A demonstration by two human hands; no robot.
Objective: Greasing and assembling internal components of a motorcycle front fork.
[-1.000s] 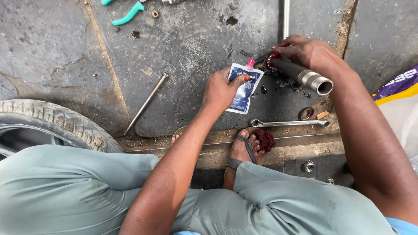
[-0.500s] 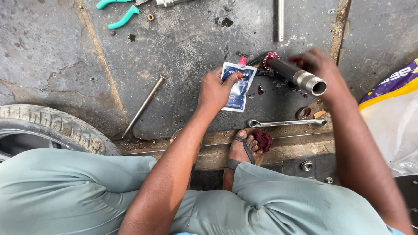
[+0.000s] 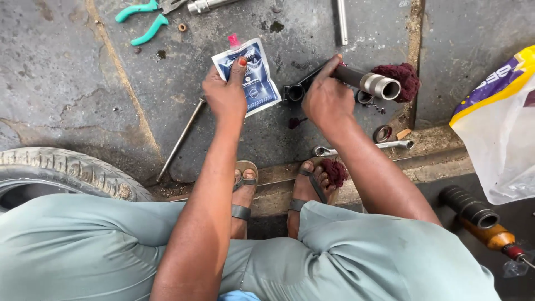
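Seen from above, the left hand [image 3: 224,95] pinches a blue-and-white flexible pouch with a pink cap [image 3: 249,75] at eleven o'clock on the stained concrete floor [image 3: 72,83], while the right hand [image 3: 326,100] grips a dark metal tube with a silver end [image 3: 365,79] at one o'clock. Since half a second ago the pouch has been lifted leftward, away from the tube. A dark red rag [image 3: 398,78] touches the tube's end; a chrome spanner [image 3: 362,147] lies just below, teal-handled pliers [image 3: 142,19] at eleven, a tyre [image 3: 67,173] at eight.
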